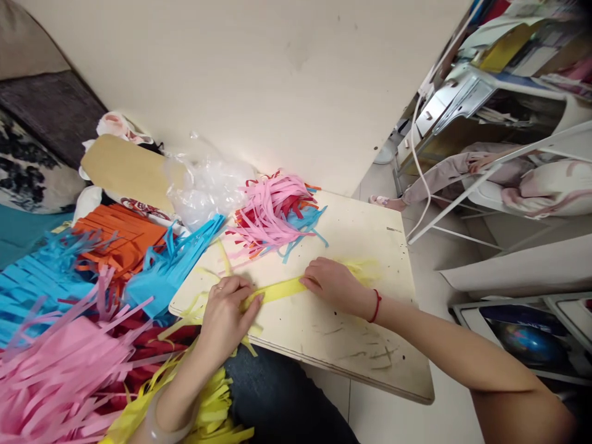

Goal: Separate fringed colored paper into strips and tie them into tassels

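Observation:
A folded yellow fringed strip [281, 289] stretches between my hands, low over the cream board [351, 333]. My left hand [230, 302] is closed on its left end, thumb toward the middle. At the right end, the fingers of my right hand [330, 285] pinch the same strip. Loose yellow fringe fans out past both hands, blurred on the right. Just beyond the strip, a pile of finished-looking tassels [272, 213] in pink, red, blue and orange rests on the board.
Pink [69, 364], blue [173, 262], and orange fringed sheets [123, 237] heap up at left, with yellow fringe [215, 401] by my lap. Clear plastic bags [210, 185] lie behind. A wall stands at the back. To the right, a person sits beyond a white metal frame [462, 197].

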A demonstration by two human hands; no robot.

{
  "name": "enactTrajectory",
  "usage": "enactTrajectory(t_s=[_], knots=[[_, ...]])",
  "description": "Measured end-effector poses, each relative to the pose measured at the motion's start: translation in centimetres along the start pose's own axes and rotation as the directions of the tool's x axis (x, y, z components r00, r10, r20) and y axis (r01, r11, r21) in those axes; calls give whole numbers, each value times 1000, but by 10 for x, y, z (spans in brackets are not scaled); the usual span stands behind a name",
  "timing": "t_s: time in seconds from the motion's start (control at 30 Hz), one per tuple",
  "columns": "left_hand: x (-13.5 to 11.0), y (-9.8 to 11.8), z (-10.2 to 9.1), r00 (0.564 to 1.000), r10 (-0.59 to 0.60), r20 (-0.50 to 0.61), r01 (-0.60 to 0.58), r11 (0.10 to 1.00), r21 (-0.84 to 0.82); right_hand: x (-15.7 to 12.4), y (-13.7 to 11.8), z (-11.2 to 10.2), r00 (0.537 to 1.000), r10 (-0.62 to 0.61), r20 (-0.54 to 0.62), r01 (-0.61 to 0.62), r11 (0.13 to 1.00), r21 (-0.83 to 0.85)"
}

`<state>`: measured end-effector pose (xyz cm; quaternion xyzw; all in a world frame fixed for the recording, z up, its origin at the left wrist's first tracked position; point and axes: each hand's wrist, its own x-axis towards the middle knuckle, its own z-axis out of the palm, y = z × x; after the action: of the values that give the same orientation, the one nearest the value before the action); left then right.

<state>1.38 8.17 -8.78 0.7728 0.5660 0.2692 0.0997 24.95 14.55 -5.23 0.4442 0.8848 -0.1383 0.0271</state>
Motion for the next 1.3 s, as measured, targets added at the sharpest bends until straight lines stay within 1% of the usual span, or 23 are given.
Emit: enactTrajectory(t_s=[0.1, 0.27, 0.37, 0.43, 0.47, 0.5, 0.53, 0.6, 0.63, 0.67, 0.7, 0.73, 0.77, 0.8, 0.83, 0.87, 0.9, 0.93, 1.0, 1.1, 1.2, 1.3], knots=[[2, 0, 0, 999, 7, 35, -8, 1000, 28, 1, -4, 2, 1000, 9, 3, -9, 997, -70], [4, -2, 1, 1000, 21, 17, -23, 991, 134, 4, -6, 2, 999, 24, 26, -21, 993, -118], [4, 0, 3, 999, 27, 30, -32, 982, 187, 6, -7, 2, 999, 24, 40, -19, 991, -135], [4, 2, 4, 1000, 22, 3, -22, 970, 242, 7, -7, 2, 999, 20, 45, -13, 989, -144], [3, 3, 5, 999, 44, -18, -38, 965, 260, 7, -7, 2, 999, 18, 48, -10, 989, -147], [3, 4, 6, 995, 94, -30, -83, 960, 266, 8, -6, 2, 999, 17, 50, -10, 989, -149], [2, 4, 7, 985, 171, -25, -159, 953, 258, 9, -6, 2, 999, 18, 51, -10, 989, -150], [1, 4, 9, 938, 345, 19, -341, 916, 209, 9, -5, 1, 998, 22, 54, -13, 988, -155], [1, 3, 10, 912, 407, 46, -408, 894, 185, 8, -6, 1, 999, 28, 45, -20, 986, -165], [0, 2, 10, 897, 436, 67, -441, 882, 168, 7, -8, 2, 1000, 27, 13, -24, 983, -181], [0, 2, 11, 895, 439, 77, -445, 881, 159, 5, -11, 4, 999, 6, -43, -15, 979, -202], [0, 3, 11, 900, 427, 84, -435, 887, 157, 2, -16, 8, 993, -46, -113, 19, 974, -225], [-1, 3, 10, 907, 411, 92, -421, 893, 159, -3, -21, 13, 975, -125, -183, 77, 966, -247], [-1, 5, 10, 911, 400, 100, -411, 897, 162, -7, -26, 20, 948, -212, -239, 147, 954, -261], [-2, 6, 9, 916, 387, 107, -401, 901, 168, -13, -31, 27, 920, -287, -267, 216, 940, -264], [-2, 8, 9, 919, 378, 112, -393, 902, 177, -19, -34, 33, 904, -337, -264, 273, 928, -252], [-3, 9, 9, 922, 370, 114, -386, 903, 188, -25, -35, 39, 902, -358, -241, 305, 924, -232], [-4, 10, 8, 925, 362, 114, -379, 904, 200, -31, -34, 43, 912, -353, -210, 310, 927, -210], [-6, 11, 8, 930, 351, 105, -366, 903, 225, -41, -26, 46, 937, -312, -155, 283, 941, -184], [-8, 10, 8, 929, 357, 93, -369, 888, 276, -49, -8, 40, 957, -249, -147, 220, 957, -187], [-6, 11, 5, 921, 381, 83, -385, 856, 346, -43, -3, 28, 955, -230, -190, 183, 955, -232], [-1, 17, 4, 911, 404, 81, -402, 827, 392, -26, -12, 19, 933, -276, -232, 206, 936, -286]])
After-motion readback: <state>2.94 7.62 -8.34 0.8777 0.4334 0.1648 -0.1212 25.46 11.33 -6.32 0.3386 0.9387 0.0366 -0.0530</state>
